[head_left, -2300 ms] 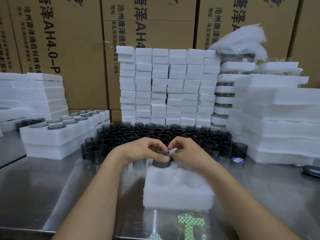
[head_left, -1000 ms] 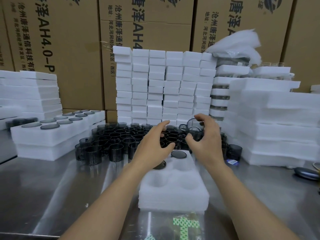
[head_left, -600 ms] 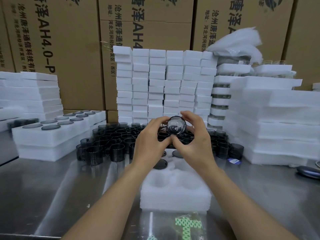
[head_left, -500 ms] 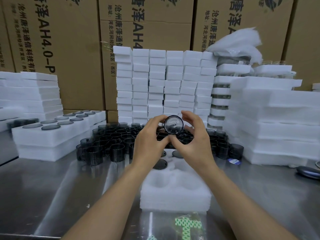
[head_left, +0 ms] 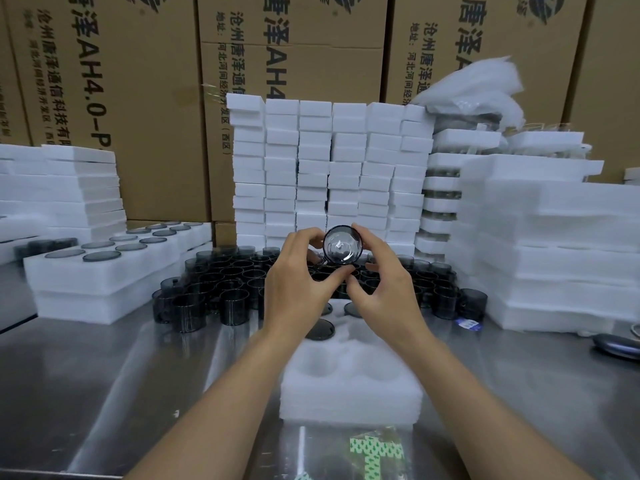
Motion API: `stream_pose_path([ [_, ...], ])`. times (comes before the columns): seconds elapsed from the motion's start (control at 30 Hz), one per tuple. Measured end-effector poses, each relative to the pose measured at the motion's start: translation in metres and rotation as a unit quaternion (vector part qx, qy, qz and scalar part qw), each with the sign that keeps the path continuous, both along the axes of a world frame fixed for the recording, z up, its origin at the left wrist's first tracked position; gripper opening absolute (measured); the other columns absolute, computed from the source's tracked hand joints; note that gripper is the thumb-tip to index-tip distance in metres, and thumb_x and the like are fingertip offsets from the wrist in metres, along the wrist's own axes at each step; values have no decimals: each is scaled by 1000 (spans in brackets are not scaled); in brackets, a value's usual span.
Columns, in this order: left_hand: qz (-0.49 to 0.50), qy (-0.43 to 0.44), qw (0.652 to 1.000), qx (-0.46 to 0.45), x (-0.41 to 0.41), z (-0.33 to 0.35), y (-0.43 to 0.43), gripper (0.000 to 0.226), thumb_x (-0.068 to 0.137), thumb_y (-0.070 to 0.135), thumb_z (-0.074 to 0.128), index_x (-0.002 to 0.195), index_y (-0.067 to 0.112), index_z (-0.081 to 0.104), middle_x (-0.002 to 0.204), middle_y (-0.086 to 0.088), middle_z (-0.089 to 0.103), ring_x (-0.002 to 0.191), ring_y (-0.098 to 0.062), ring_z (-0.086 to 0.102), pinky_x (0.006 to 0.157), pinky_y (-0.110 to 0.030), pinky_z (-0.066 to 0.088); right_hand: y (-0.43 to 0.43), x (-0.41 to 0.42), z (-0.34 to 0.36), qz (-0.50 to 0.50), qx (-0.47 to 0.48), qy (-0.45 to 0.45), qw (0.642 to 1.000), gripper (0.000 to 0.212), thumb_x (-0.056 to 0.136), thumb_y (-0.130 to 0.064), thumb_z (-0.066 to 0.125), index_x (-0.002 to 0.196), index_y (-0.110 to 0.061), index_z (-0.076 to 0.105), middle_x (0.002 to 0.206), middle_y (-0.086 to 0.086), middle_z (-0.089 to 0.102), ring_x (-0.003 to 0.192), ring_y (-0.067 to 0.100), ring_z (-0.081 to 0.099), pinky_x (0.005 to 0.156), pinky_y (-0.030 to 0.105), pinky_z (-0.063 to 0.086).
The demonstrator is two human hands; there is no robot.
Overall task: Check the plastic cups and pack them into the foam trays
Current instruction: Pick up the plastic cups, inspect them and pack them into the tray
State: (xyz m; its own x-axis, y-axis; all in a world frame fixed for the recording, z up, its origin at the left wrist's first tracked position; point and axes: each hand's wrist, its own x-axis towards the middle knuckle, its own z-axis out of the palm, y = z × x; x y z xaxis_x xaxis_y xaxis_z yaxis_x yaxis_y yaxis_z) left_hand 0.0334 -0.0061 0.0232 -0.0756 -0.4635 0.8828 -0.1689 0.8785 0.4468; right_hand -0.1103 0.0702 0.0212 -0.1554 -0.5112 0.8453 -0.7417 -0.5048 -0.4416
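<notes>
- One smoky-grey clear plastic cup (head_left: 342, 250) is up in the air btwn both my hands, tipped on its side w/ a round end facing me; can't tell if that's the mouth or the base.
- Left hand (head_left: 298, 282) pinches it, thumb under the lower edge and fingers curled over the top-left. Right hand (head_left: 384, 285) grasps the opp. side the same way. Neither hand is slack.
- Step in hand, I'd say: the check. To do it well, hold by the edges only w/ light pressure, so fingertips don't hide or smudge the wall.
- Roll it slowly btwn the thumbs against the stacked white foam blocks (head_left: 329, 168) behind the grip; cracks, specks and scratches should show thru the tint.
- Straight below the grip and nearer me sits the white foam tray w/ round pockets (head_left: 349, 386) on the shiny steel table (head_left: 104, 375).
- Its far pockets, under my wrists, hold dark packed cups (head_left: 319, 329); the near pockets look empty.
- If it passes, I'd lower it straight into a free pocket and press evenly, so the foam doesn't tear.
- Just behind and below the grip stands a crowd of loose grey cups (head_left: 221, 282). Wrists need to stay high or I'd prob. knock some over.
</notes>
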Motion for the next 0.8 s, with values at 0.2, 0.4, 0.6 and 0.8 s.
stream_pose_path([
  [0.2, -78, 40, 992, 89, -3, 1, 3, 50, 73, 62, 87, 112, 43, 63, 99, 23, 74, 90, -5, 73, 77, -30, 59, 1, 0, 2, 19, 20, -31, 999, 78, 90, -9, 73, 156, -40, 45, 142, -20, 63, 133, 7, 60, 108, 36, 53],
  [0.4, -208, 102, 945, 232, -3, 9, 4, 47, 89, 55, 81, 126, 31, 65, 79, 2, 80, 72, -13, 75, 70, -26, 58, 0, 1, 0, 6, 12, -32, 999, 66, 90, -22, 84, 148, -36, 55, 118, -18, 69, 112, 12, 68, 87, 34, 58],
  [0.6, -244, 121, 895, 352, 2, 17, 0, 42, 109, 51, 54, 102, 18, 79, 64, -8, 70, 54, -12, 63, 54, -21, 49, 0, 3, -2, 5, 13, -18, 1000, 62, 86, -37, 88, 142, -37, 60, 111, -15, 66, 108, 13, 64, 78, 25, 54],
  [0.8, -249, 104, 857, 440, 3, 13, -5, 45, 112, 47, 49, 102, 20, 84, 64, -3, 67, 54, -13, 59, 65, -31, 43, -1, 5, -2, 4, 26, -25, 999, 63, 82, -49, 85, 140, -36, 62, 105, -13, 66, 98, 15, 65, 74, 25, 53],
])
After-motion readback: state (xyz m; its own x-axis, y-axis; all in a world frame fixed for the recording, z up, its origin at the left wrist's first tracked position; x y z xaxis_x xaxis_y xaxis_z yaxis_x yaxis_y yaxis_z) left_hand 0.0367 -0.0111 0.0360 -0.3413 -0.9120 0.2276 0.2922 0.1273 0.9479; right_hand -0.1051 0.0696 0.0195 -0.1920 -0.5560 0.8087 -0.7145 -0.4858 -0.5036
